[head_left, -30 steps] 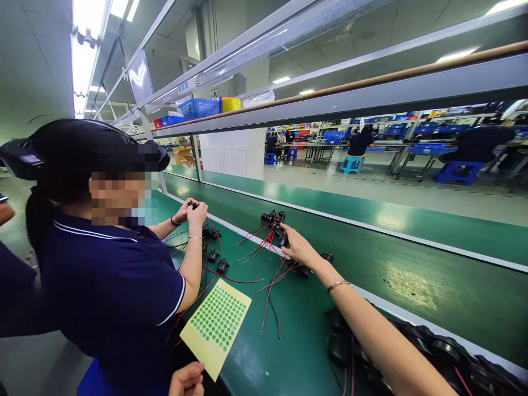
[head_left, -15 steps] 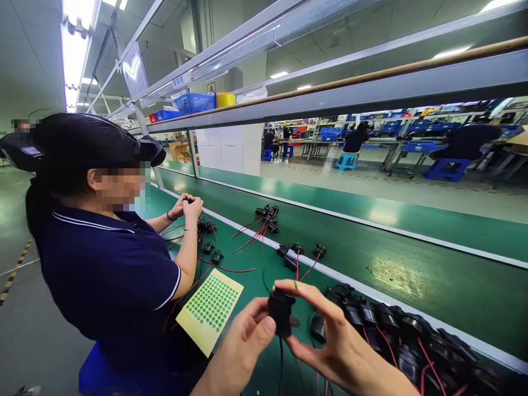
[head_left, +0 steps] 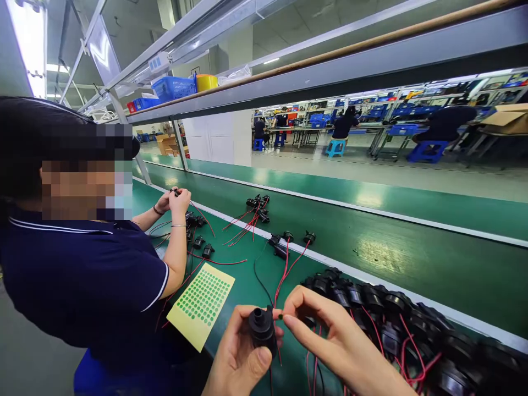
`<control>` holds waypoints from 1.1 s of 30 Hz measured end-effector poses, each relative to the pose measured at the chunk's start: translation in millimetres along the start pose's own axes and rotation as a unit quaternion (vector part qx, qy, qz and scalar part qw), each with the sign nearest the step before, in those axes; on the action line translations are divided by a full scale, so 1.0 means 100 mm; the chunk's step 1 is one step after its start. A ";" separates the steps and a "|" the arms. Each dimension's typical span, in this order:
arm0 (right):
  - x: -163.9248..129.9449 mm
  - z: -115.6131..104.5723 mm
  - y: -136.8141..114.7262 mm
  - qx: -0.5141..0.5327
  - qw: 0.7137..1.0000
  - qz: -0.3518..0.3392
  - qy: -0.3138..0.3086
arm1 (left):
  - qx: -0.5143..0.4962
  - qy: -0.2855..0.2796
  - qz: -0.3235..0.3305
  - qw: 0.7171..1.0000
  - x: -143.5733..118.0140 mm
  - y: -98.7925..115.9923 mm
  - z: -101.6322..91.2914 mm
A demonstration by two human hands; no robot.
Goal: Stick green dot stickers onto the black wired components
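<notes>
My left hand [head_left: 243, 352] is wrapped around a small black pump [head_left: 261, 328], its round nozzle tilted up towards me. Just right of it, the thumb and index finger of my right hand [head_left: 325, 330] pinch a tiny green round sticker [head_left: 280, 317] close to the pump's side. A sheet of green dot stickers [head_left: 201, 305] lies on the green bench to the left of my hands. Beyond and beside my right hand, a pile of black pumps [head_left: 391, 302] with red wires is heaped along the right side.
A co-worker [head_left: 82, 264] sits at left, handling a small black part. Several wired pumps [head_left: 200, 242] lie by their arms, others [head_left: 259, 206] further back and near the white strip [head_left: 322, 257]. A shelf rail [head_left: 313, 88] spans overhead, with a blue basket [head_left: 175, 88].
The pump has turned so that its nozzle faces me, and it sits lower and further left. My right hand has come off it; the green sticker now shows at its fingertips. The view has shifted right.
</notes>
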State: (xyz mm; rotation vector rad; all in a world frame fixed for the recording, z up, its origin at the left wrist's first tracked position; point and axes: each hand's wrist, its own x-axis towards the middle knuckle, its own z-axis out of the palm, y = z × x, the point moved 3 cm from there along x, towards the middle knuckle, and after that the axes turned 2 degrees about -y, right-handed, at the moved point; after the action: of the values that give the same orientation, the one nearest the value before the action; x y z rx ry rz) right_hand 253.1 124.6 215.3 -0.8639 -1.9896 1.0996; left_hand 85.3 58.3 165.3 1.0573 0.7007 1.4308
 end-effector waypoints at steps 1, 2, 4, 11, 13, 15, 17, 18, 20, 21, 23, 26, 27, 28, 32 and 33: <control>-0.01 0.01 0.01 -0.033 0.999 -0.024 0.026 | 0.002 0.004 0.002 1.000 0.00 -0.02 0.00; -0.02 0.02 0.02 -0.065 0.995 -0.049 0.057 | 0.001 0.010 0.007 1.000 -0.01 -0.04 0.01; -0.05 0.03 0.03 -0.106 0.984 -0.093 0.108 | -0.015 0.022 0.018 0.999 -0.02 -0.06 0.01; -0.06 0.01 -0.08 -0.096 0.976 -0.138 0.136 | -0.116 0.058 0.023 0.991 -0.01 -0.13 0.02; -0.05 0.02 -0.09 -0.091 0.978 -0.139 0.127 | -0.115 0.054 0.019 0.992 -0.01 -0.15 0.02; -0.04 0.04 -0.08 -0.085 0.977 -0.149 0.124 | -0.113 0.044 0.015 0.993 0.00 -0.17 0.03; -0.06 0.07 -0.07 -0.085 0.975 -0.165 0.121 | -0.114 0.034 0.014 0.993 0.00 -0.18 0.04; -0.07 0.07 -0.05 -0.091 0.974 -0.169 0.118 | -0.112 0.030 0.016 0.993 0.00 -0.18 0.05; -0.09 0.07 -0.03 -0.110 0.975 -0.157 0.113 | -0.096 0.027 0.024 0.995 -0.01 -0.17 0.06; -0.10 0.06 -0.02 -0.116 0.977 -0.141 0.111 | -0.077 0.029 0.028 0.996 -0.01 -0.16 0.06; -0.12 0.01 -0.02 -0.110 0.984 -0.094 0.107 | -0.022 0.042 0.027 0.999 -0.02 -0.15 0.04; -0.13 -0.06 -0.05 -0.040 0.998 0.002 0.044 | 0.073 0.061 0.014 0.995 -0.04 -0.15 -0.01; -0.13 -0.07 -0.06 -0.010 0.999 0.032 0.011 | 0.098 0.060 0.011 0.993 -0.04 -0.15 -0.02; -0.13 -0.07 -0.07 0.015 0.998 0.059 -0.021 | 0.120 0.056 0.010 0.991 -0.05 -0.16 -0.03; -0.13 -0.07 -0.08 0.038 0.990 0.102 -0.091 | 0.179 0.020 -0.001 0.984 -0.06 -0.19 -0.05; -0.13 -0.06 -0.07 0.036 0.989 0.107 -0.099 | 0.190 0.012 -0.003 0.982 -0.05 -0.19 -0.05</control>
State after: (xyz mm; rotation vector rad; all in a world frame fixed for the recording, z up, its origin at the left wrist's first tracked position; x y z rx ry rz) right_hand 264.0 113.4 220.7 -0.9815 -2.0368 1.4186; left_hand 88.5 56.8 144.8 1.3311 1.0204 1.3355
